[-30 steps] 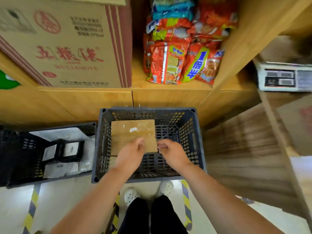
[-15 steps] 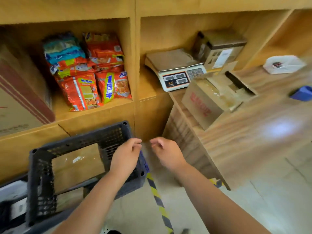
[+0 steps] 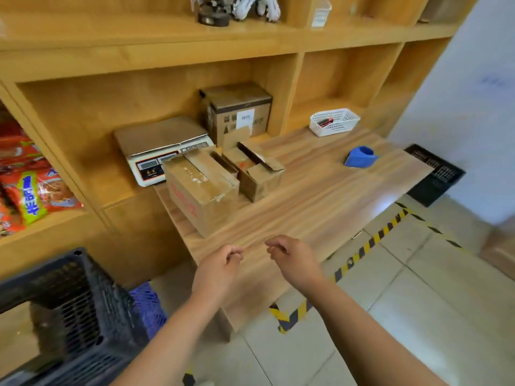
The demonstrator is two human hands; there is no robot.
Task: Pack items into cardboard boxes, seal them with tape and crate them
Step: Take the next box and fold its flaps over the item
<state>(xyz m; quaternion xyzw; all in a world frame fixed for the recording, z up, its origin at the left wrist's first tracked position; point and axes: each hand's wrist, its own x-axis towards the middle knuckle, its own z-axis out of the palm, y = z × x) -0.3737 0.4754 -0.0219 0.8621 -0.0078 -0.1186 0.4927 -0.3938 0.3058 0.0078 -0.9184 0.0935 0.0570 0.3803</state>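
Red print on the side of the taped cardboard box (image 3: 200,190) on the table (image 3: 320,207); too blurred for me to read. Open box (image 3: 260,174) touches its right side, flaps up. Shelf box (image 3: 241,112) carries a white label, illegible. Snack packs (image 3: 33,196), left shelf: large "1" on a yellow-green band. Left hand (image 3: 220,266) and right hand (image 3: 292,257) hover over the table's near edge, fingers (image 3: 233,253) loosely curled, holding nothing. Black crate (image 3: 69,302) at lower left.
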